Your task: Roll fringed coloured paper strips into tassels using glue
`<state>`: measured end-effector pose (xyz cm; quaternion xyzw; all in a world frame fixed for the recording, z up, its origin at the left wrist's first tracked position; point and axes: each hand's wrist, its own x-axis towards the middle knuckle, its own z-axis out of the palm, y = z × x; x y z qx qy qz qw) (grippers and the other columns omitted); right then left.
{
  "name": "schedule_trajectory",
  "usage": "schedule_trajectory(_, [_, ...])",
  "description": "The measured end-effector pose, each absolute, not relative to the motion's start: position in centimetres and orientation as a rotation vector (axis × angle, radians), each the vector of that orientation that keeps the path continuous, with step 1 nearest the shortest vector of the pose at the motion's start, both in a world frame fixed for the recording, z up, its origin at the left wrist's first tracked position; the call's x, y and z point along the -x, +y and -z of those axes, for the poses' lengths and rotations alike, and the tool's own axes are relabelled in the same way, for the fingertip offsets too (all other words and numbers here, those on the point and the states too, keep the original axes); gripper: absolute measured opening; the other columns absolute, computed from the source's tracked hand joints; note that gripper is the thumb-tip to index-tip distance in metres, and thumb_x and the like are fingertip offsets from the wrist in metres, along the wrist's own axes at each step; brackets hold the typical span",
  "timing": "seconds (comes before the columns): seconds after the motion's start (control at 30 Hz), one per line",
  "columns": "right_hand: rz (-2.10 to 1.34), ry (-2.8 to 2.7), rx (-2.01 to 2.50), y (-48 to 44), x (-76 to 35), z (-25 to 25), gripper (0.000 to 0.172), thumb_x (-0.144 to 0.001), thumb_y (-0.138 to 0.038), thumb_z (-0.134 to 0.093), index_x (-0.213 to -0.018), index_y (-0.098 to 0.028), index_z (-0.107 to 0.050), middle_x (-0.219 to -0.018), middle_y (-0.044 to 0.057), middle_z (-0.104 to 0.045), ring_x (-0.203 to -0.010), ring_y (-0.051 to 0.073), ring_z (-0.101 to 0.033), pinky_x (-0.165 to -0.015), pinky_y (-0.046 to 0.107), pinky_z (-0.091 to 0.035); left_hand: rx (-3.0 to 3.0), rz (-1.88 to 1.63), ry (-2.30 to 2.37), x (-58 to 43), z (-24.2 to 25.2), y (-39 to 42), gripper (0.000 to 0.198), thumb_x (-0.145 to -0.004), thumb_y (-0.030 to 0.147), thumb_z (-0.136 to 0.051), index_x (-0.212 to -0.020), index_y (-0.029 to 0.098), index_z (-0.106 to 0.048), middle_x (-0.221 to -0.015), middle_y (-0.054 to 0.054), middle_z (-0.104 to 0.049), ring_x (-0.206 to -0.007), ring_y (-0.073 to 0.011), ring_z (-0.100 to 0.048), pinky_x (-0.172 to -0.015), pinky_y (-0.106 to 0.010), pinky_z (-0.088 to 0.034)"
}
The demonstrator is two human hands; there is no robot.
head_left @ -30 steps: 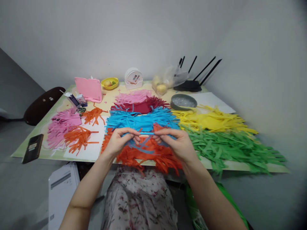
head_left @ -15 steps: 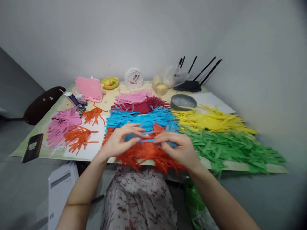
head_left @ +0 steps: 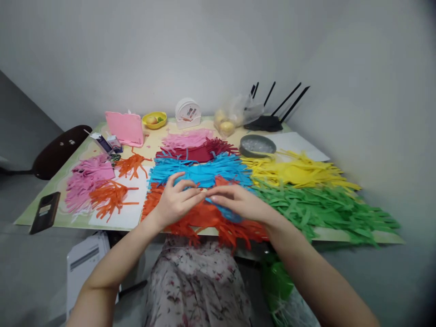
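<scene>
At the near edge of the surface (head_left: 51, 218), over the orange fringe pile (head_left: 190, 220), the left hand (head_left: 175, 202) and right hand (head_left: 238, 203) meet fingertip to fingertip, fingers narrowed together on a small blue paper strip (head_left: 223, 212) that shows just beneath the right hand; how firmly either hand grips it I cannot tell. From the hands, the blue fringe pile (head_left: 200, 170) lies at 12 o'clock, green strips (head_left: 323, 209) at 3 o'clock, yellow strips (head_left: 296, 170) and a grey bowl (head_left: 257, 145) toward 1 o'clock, pink strips (head_left: 85, 179) and a dark phone (head_left: 45, 211) toward 9 o'clock.
</scene>
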<state>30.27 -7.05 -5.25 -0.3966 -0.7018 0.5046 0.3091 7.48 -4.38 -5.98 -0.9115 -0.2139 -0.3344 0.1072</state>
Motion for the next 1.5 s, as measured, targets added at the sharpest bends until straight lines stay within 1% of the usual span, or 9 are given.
schedule_trajectory(0.1, [-1.553, -1.622, 0.958, -6.6, -28.8, 6.6, 0.031, -0.079, -0.047, -0.068, -0.080, -0.016, -0.068, -0.070, 0.002, -0.069, -0.067, 0.015, -0.063, -0.068, 0.028, -0.051, 2.599, 1.033, -0.547, -7.2, 6.6, -4.5, 0.022, -0.094, 0.019, -0.053, -0.107, 0.028, -0.068, -0.094, 0.001, -0.077, -0.096, -0.0158, -0.064, -0.106, -0.043, -0.034])
schedule_trajectory(0.2, [-1.544, -1.407, 0.920, -7.0, -27.6, 7.4, 0.032, -0.072, -0.046, -0.076, -0.069, -0.017, -0.065, -0.060, -0.002, -0.062, -0.058, 0.011, -0.056, -0.062, 0.025, -0.046, 2.580, 1.149, -0.655, -7.2, 7.3, -4.5, 0.020, -0.091, 0.018, -0.057, -0.104, 0.028, -0.069, -0.093, 0.001, -0.078, -0.095, -0.0168, -0.065, -0.103, -0.043, -0.035])
schedule_trajectory(0.4, [-1.473, -1.206, 0.820, -7.7, -26.3, 6.9, 0.023, -0.072, -0.039, -0.078, -0.077, -0.019, -0.070, -0.059, -0.002, -0.066, -0.056, 0.012, -0.059, -0.062, 0.026, -0.048, 2.661, 1.759, -1.164, -9.7, 8.3, -5.2, 0.012, -0.087, 0.019, -0.063, -0.089, 0.022, -0.074, -0.083, -0.004, -0.076, -0.093, -0.0204, -0.066, -0.090, -0.040, -0.046])
schedule_trajectory(0.53, [-1.315, -1.229, 0.799, -6.4, -26.4, 6.9, 0.020, -0.076, -0.039, -0.074, -0.079, -0.020, -0.071, -0.064, 0.000, -0.069, -0.061, 0.015, -0.064, -0.066, 0.029, -0.051, 2.717, 2.198, -1.508, -11.4, 8.0, -5.2, 0.016, -0.085, 0.019, -0.061, -0.088, 0.021, -0.077, -0.098, -0.008, -0.075, -0.098, -0.0214, -0.067, -0.088, -0.036, -0.051])
schedule_trajectory(0.67, [-1.136, -1.314, 0.834, -4.9, -26.5, 7.5, 0.019, -0.082, -0.039, -0.067, -0.088, -0.021, -0.067, -0.075, 0.001, -0.070, -0.071, 0.016, -0.066, -0.072, 0.030, -0.052, 2.798, 2.373, -1.685, -12.1, 7.8, -4.1, 0.018, -0.085, 0.027, -0.062, -0.089, 0.019, -0.078, -0.110, -0.010, -0.073, -0.105, -0.0238, -0.066, -0.094, -0.037, -0.050])
schedule_trajectory(0.9, [-0.728, -1.702, 1.109, -1.5, -27.4, 9.0, 0.020, -0.092, -0.032, -0.055, -0.108, -0.022, -0.060, -0.093, 0.002, -0.071, -0.086, 0.016, -0.068, -0.081, 0.028, -0.051, 2.577, 2.416, -1.989, -11.9, 8.8, -0.7, 0.024, -0.079, 0.037, -0.068, -0.085, 0.016, -0.077, -0.098, -0.011, -0.076, -0.097, -0.0246, -0.068, -0.093, -0.037, -0.049])
schedule_trajectory(1.0, [-0.542, -1.811, 1.436, 3.8, -32.3, 8.7, 0.019, -0.091, -0.028, -0.056, -0.106, -0.021, -0.066, -0.108, 0.005, -0.071, -0.102, 0.018, -0.065, -0.091, 0.030, -0.049, 2.371, 2.460, -2.091, -10.2, 8.5, 0.4, 0.028, -0.081, 0.042, -0.066, -0.083, 0.015, -0.074, -0.088, -0.008, -0.075, -0.093, -0.0224, -0.066, -0.090, -0.033, -0.048])
schedule_trajectory(1.17, [-0.401, -1.642, 1.982, 14.0, -43.4, 9.2, 0.026, -0.094, -0.031, -0.056, -0.115, -0.016, -0.062, -0.119, 0.009, -0.063, -0.104, 0.021, -0.062, -0.090, 0.042, -0.052, 2.168, 2.569, -2.134, -7.5, 8.0, 0.5, 0.031, -0.081, 0.046, -0.065, -0.071, 0.017, -0.063, -0.075, -0.002, -0.065, -0.087, -0.0183, -0.062, -0.082, -0.025, -0.047])
schedule_trajectory(1.5, [-0.438, -1.759, 2.379, 20.7, -47.6, 15.7, 0.035, -0.092, -0.033, -0.060, -0.121, -0.014, -0.058, -0.122, 0.011, -0.060, -0.104, 0.022, -0.062, -0.088, 0.041, -0.053, 2.320, 2.078, -2.407, -8.2, 8.5, 0.8, 0.035, -0.080, 0.051, -0.065, -0.080, 0.016, -0.071, -0.070, -0.002, -0.061, -0.072, -0.0170, -0.057, -0.065, -0.024, -0.044])
